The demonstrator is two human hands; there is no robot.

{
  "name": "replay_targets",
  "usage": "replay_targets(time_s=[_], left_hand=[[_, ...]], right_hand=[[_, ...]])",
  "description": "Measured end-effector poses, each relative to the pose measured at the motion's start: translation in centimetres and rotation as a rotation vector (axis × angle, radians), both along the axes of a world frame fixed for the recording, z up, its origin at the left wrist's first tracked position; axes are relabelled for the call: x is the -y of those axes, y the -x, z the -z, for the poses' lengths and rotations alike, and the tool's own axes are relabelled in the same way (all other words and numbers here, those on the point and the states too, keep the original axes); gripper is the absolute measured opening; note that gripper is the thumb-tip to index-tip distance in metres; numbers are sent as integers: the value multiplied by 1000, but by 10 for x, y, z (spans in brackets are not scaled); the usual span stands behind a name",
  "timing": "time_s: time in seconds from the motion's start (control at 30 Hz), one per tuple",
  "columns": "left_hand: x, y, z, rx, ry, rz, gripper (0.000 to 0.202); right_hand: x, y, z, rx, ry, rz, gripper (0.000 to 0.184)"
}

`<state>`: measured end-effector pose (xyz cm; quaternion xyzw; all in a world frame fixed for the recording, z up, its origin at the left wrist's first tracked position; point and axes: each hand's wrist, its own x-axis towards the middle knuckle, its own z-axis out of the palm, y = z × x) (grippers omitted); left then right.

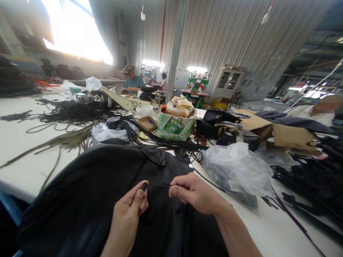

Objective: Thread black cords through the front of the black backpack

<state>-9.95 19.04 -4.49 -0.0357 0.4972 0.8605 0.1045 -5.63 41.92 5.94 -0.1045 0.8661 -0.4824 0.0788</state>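
Observation:
A large black bag [107,178] lies across the front of the white table, with a strap and buckle [162,163] on its upper side. Above it, my left hand [131,207] pinches a small black cord end piece [144,186] between thumb and finger. My right hand [191,191] is closed on thin black cord [162,185], whose ends stick out toward the left hand. A short gap separates the cord from the small piece. Part of the cord is hidden inside my right fingers.
Bundles of black cord [72,110] spread over the table behind the bag. A green box [175,126] holds rolled beige strips. To the right are a clear plastic bag [238,164], cardboard [294,137] and piled black straps [321,171]. A person [134,82] sits farther back.

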Motion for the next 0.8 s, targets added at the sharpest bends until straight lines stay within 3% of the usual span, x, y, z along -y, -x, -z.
replay_targets(time_s=[0.13, 0.17, 0.27, 0.33, 0.43, 0.5, 0.8], left_hand=[[3, -1, -1, -11, -4, 58, 70], [4, -1, -1, -15, -5, 70, 69], [6, -2, 0, -31, 1, 80, 66], [6, -2, 1, -41, 13, 81, 67], [6, -4, 0, -43, 44, 78, 69], [7, -5, 0, -41, 62, 78, 70], [6, -3, 3, -61, 121, 70, 75]], right_hand=[[4, -3, -9, -55, 75, -310, 24], [7, -2, -7, -97, 71, -280, 24], [16, 7, 9, -271, 19, 26, 22], [21, 12, 22, -330, 47, 157, 20], [30, 16, 36, -410, 74, 183, 17], [35, 15, 40, -497, 2, 180, 12], [43, 7, 36, -567, -243, 152, 16]])
